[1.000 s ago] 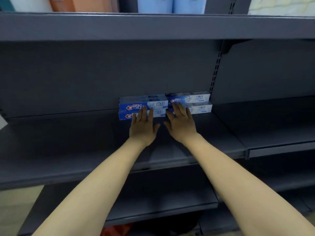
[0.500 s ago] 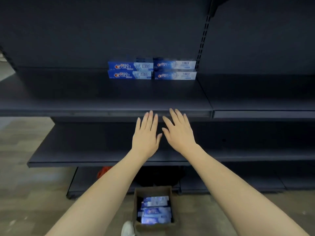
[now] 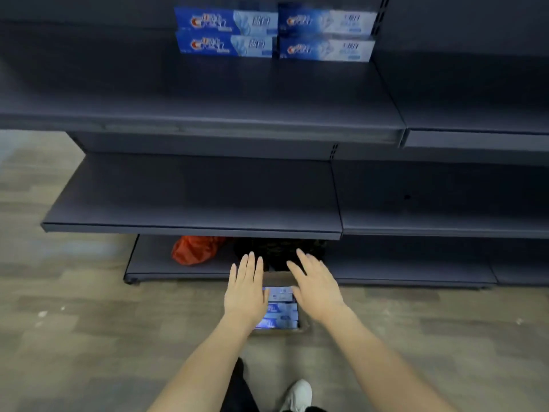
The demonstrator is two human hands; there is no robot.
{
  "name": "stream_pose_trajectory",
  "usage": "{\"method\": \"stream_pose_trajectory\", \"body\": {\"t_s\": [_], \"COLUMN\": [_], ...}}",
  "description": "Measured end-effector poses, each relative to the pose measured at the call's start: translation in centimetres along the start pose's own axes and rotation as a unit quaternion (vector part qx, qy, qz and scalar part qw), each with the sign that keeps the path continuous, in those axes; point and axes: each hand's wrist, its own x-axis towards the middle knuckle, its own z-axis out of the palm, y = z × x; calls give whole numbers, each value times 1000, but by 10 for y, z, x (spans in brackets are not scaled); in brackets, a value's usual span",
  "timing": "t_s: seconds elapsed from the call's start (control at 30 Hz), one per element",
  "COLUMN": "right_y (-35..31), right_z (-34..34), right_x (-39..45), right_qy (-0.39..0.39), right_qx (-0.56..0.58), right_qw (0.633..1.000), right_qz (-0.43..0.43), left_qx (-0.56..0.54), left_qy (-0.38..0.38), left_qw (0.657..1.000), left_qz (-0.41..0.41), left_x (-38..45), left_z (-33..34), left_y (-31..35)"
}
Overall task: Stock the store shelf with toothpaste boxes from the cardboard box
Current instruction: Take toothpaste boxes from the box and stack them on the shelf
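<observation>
Four toothpaste boxes (image 3: 274,34) sit stacked two by two at the back of the upper shelf (image 3: 208,120), so stocking is under way but, I'd say, far from finished. Left hand (image 3: 245,295) hovers flat-fingered, holding nothing; right hand (image 3: 318,288) likewise, fingers spread, both over the cardboard box (image 3: 304,328) on the floor. More boxes show inside; the hands hide how many. An orange bag (image 3: 196,251) sits blurred on the bottom shelf.
</observation>
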Motion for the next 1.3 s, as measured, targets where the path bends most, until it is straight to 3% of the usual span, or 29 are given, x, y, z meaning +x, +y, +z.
{"method": "stream_pose_trajectory", "body": {"t_s": [0.17, 0.5, 0.67, 0.83, 1.13, 1.3], "right_y": [8, 32, 47, 67, 72, 66], "right_z": [80, 255, 339, 417, 506, 523], "right_x": [1, 59, 94, 133, 185, 197], "right_qy": [-110, -156, -164, -213, -231, -220], "right_qx": [41, 108, 99, 38, -26, -46], "right_qw": [993, 978, 979, 975, 972, 974], "right_qz": [8, 82, 76, 46, 9, -9], "left_qx": [-18, -26, -30, 36, 154, 164], "left_qy": [-63, -139, -175, -216, -281, -256], "left_qw": [998, 990, 983, 967, 933, 937], "left_qz": [-15, -8, 54, 134, 165, 174], "left_x": [23, 115, 169, 218, 244, 250], "left_z": [75, 247, 327, 395, 478, 482], "left_y": [-14, -19, -22, -35, -47, -45]}}
